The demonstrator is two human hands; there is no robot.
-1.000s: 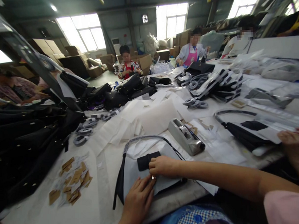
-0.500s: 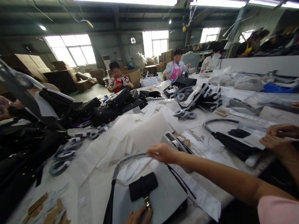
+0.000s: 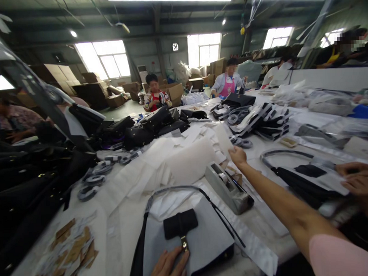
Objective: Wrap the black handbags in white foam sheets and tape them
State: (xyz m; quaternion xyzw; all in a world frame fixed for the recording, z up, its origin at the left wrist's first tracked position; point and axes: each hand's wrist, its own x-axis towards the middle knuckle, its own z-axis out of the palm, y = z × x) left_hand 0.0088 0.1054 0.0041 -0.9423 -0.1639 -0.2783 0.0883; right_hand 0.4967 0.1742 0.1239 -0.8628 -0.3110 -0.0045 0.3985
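A black handbag wrapped in white paper [image 3: 206,238] lies in front of me, with a black flap [image 3: 180,223] and a small metal clasp [image 3: 184,245] showing. My left hand [image 3: 167,269] rests flat on the wrapped bag just below the clasp, fingers stretched out. My right arm reaches far over the table, past a grey tape dispenser [image 3: 229,189]. My right hand [image 3: 238,156] is closed on the edge of a white paper sheet [image 3: 222,138] from the loose pile [image 3: 187,158].
Black bags are heaped at the left [image 3: 21,194] and at the centre back [image 3: 147,127]. Brown tags [image 3: 67,253] lie at the near left. Another person's hands [image 3: 356,179] work on a second wrapped bag [image 3: 304,177] at the right. More people sit at the table's far end.
My right hand left the bag's flap and reached forward past the tape dispenser to the paper pile. My left hand stayed on the bag by the clasp.
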